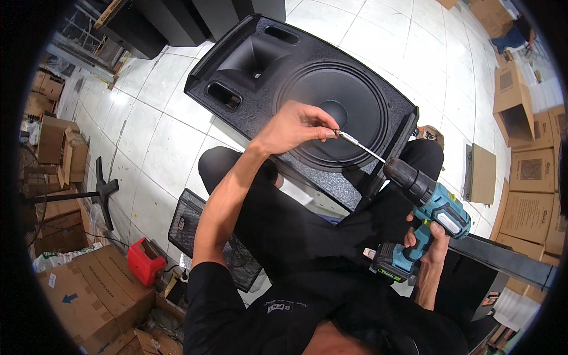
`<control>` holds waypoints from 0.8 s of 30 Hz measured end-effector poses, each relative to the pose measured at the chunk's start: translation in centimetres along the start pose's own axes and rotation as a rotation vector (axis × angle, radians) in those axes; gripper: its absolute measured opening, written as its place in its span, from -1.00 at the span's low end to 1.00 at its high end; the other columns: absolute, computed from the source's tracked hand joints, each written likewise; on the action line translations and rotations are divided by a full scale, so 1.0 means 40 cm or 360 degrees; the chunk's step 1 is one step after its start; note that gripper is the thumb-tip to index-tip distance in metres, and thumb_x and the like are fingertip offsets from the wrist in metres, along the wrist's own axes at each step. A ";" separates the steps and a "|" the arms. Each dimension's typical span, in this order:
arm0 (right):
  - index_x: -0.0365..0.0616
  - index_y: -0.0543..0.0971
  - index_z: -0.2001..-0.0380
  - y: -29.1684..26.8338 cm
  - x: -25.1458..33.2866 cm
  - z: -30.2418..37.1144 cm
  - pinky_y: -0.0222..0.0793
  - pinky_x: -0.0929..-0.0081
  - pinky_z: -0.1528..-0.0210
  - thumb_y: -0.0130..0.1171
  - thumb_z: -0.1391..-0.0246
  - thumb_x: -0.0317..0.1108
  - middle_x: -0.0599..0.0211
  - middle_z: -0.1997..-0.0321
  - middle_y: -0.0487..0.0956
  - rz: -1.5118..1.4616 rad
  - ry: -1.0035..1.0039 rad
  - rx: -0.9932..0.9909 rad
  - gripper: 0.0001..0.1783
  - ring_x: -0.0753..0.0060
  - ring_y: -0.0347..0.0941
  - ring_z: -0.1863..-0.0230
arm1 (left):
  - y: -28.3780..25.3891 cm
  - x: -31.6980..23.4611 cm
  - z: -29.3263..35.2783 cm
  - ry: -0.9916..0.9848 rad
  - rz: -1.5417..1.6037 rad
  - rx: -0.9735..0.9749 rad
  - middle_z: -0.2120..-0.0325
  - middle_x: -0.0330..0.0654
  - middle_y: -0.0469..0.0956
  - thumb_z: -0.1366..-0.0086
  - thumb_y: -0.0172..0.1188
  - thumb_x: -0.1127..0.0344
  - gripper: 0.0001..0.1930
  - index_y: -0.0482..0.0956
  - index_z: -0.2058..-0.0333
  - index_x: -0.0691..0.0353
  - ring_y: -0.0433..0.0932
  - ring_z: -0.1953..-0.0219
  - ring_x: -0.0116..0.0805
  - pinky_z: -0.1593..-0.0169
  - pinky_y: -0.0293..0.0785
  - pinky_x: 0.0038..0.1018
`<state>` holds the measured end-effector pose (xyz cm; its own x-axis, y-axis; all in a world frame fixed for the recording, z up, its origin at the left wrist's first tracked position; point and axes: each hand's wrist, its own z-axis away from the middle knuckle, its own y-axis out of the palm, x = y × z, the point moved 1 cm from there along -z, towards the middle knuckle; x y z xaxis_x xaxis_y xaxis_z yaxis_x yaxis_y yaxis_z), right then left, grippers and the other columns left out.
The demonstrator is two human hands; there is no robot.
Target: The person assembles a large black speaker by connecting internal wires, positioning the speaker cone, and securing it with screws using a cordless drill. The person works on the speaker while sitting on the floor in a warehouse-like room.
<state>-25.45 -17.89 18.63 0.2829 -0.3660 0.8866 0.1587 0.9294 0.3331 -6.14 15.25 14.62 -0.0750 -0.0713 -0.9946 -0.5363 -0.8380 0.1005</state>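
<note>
My right hand [436, 248] is wrapped round the handle of a teal and black cordless drill [441, 207], its chuck pointing up and left. A long silver screwdriver bit [364, 148] reaches from the chuck to my left hand [296, 127]. There my thumb and fingers pinch its tip; whether a small screw sits between them is hidden. Both hands are over a large black loudspeaker [284, 53] lying face up across my knees or just beyond them. Its round woofer cone [361, 100] lies bare beneath the bit, and a rectangular horn [254, 62] is at the far left.
Left of me are a black mesh tray [183, 222], a red plastic bin [145, 260] and a large cardboard box [92, 293]. A black stand [105, 190] lies on the tiled floor [139, 133]. Stacked cartons [529, 204] line the right; dark cabinets [177, 21] stand at the back.
</note>
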 end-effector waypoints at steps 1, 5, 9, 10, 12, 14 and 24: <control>-0.42 0.36 -0.07 0.000 0.001 0.000 0.48 0.31 0.59 0.29 0.00 -0.15 -0.17 0.22 0.55 -0.0025 -0.0007 0.0003 -0.32 0.29 0.47 0.65 | 0.000 -0.001 0.000 -0.0004 -0.0022 -0.0003 0.35 -0.10 0.69 -0.20 0.31 0.52 -0.84 0.68 0.22 0.40 0.66 0.29 -0.46 0.17 0.59 -0.57; -0.42 0.37 -0.06 -0.001 0.002 0.000 0.48 0.31 0.59 0.30 0.01 -0.15 -0.17 0.22 0.56 -0.0030 0.0005 0.0002 -0.32 0.29 0.47 0.65 | 0.000 0.000 -0.001 -0.0008 -0.0011 0.0002 0.35 -0.10 0.69 -0.21 0.31 0.52 -0.84 0.69 0.22 0.40 0.66 0.28 -0.46 0.15 0.60 -0.57; -0.41 0.37 -0.07 -0.002 0.002 0.001 0.48 0.31 0.59 0.30 0.01 -0.16 -0.17 0.21 0.56 -0.0024 0.0010 -0.0002 -0.33 0.29 0.48 0.65 | -0.001 0.001 -0.001 -0.0005 -0.0036 0.0005 0.35 -0.10 0.69 -0.21 0.31 0.51 -0.84 0.69 0.21 0.39 0.66 0.28 -0.45 0.15 0.60 -0.57; -0.41 0.37 -0.07 -0.001 0.002 0.001 0.49 0.31 0.59 0.30 0.01 -0.16 -0.17 0.21 0.56 -0.0033 0.0003 0.0005 -0.33 0.28 0.48 0.64 | -0.001 0.002 -0.001 -0.0019 -0.0062 -0.0003 0.35 -0.10 0.69 -0.22 0.31 0.50 -0.84 0.69 0.21 0.39 0.66 0.28 -0.45 0.15 0.60 -0.57; -0.40 0.37 -0.07 -0.002 0.001 0.002 0.49 0.31 0.58 0.30 0.01 -0.17 -0.18 0.21 0.56 -0.0019 0.0001 -0.0019 -0.33 0.28 0.48 0.64 | 0.001 0.004 -0.002 -0.0032 -0.0056 -0.0005 0.36 -0.10 0.69 -0.23 0.31 0.49 -0.84 0.69 0.22 0.39 0.66 0.29 -0.45 0.17 0.59 -0.57; -0.39 0.37 -0.08 -0.003 0.000 0.004 0.49 0.31 0.58 0.31 0.01 -0.17 -0.18 0.22 0.56 -0.0018 0.0000 -0.0027 -0.33 0.27 0.48 0.64 | 0.005 0.006 -0.003 -0.0055 -0.0059 -0.0012 0.36 -0.10 0.69 -0.24 0.30 0.48 -0.84 0.68 0.22 0.39 0.65 0.30 -0.46 0.17 0.58 -0.57; -0.39 0.40 -0.06 -0.001 0.003 0.004 0.48 0.31 0.58 0.31 0.01 -0.17 -0.17 0.21 0.56 0.0019 -0.0004 -0.0055 -0.35 0.28 0.48 0.64 | 0.009 0.008 -0.006 -0.0063 -0.0105 -0.0018 0.37 -0.12 0.69 -0.25 0.28 0.49 -0.83 0.67 0.19 0.39 0.64 0.30 -0.48 0.19 0.56 -0.59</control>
<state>-25.59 -17.96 18.78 0.2827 -0.3547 0.8912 0.1879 0.9316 0.3112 -6.16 14.80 14.31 -0.0733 0.0057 -0.9973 -0.5317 -0.8463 0.0342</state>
